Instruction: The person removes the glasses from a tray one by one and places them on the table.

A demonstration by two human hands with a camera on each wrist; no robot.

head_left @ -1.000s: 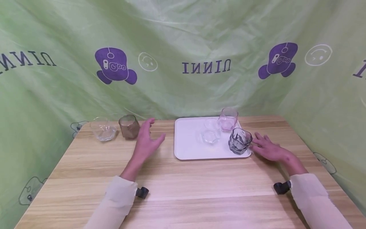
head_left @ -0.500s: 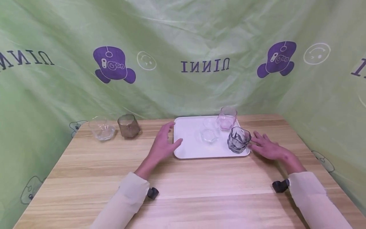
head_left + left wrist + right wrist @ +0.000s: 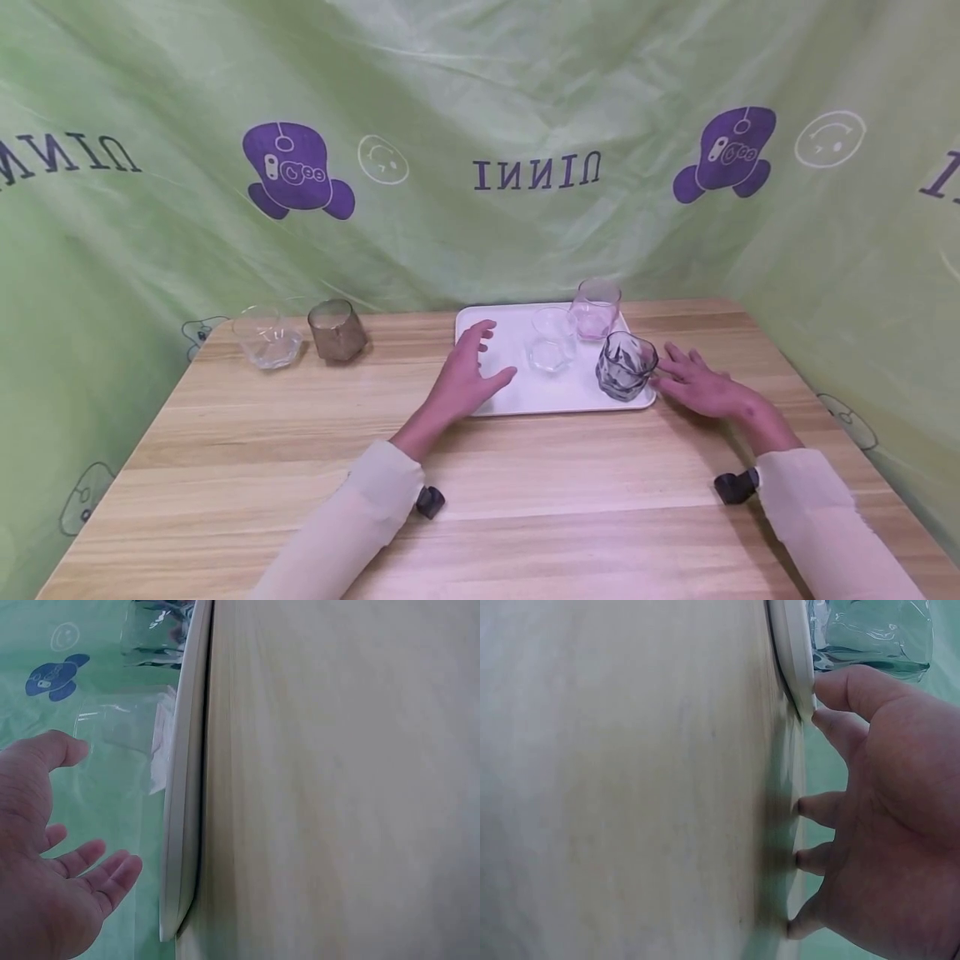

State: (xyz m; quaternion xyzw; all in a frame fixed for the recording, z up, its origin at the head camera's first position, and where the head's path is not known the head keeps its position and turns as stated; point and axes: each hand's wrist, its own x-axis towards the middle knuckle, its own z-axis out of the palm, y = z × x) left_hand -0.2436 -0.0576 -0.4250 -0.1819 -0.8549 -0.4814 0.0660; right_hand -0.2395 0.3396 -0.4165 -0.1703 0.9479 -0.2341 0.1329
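The left hand [image 3: 468, 379] is over the left part of the white tray [image 3: 517, 400], thumb and fingers apart, holding nothing. To its right a clear glass [image 3: 551, 354] stands on the tray; in the left wrist view this glass [image 3: 120, 739] is beyond the thumb. At the tray's front right corner stands a dark grey glass [image 3: 624, 371]. Beside that corner the right hand [image 3: 701, 387] rests with spread fingers, thumb close to the grey glass. The right wrist view shows its fingertips on the table and the thumb at the tray's rim [image 3: 799, 660]; whether it touches cannot be told.
A pink glass [image 3: 596, 317] stands at the tray's back right. Toward the back left of the wooden table [image 3: 525, 500] are a clear glass bowl [image 3: 270, 342] and a brown glass [image 3: 337, 333]. A green printed curtain [image 3: 465, 242] hangs behind the table.
The left hand has moved right, from beside the brown glass to over the tray's left part. The right hand and the glasses have stayed in place.
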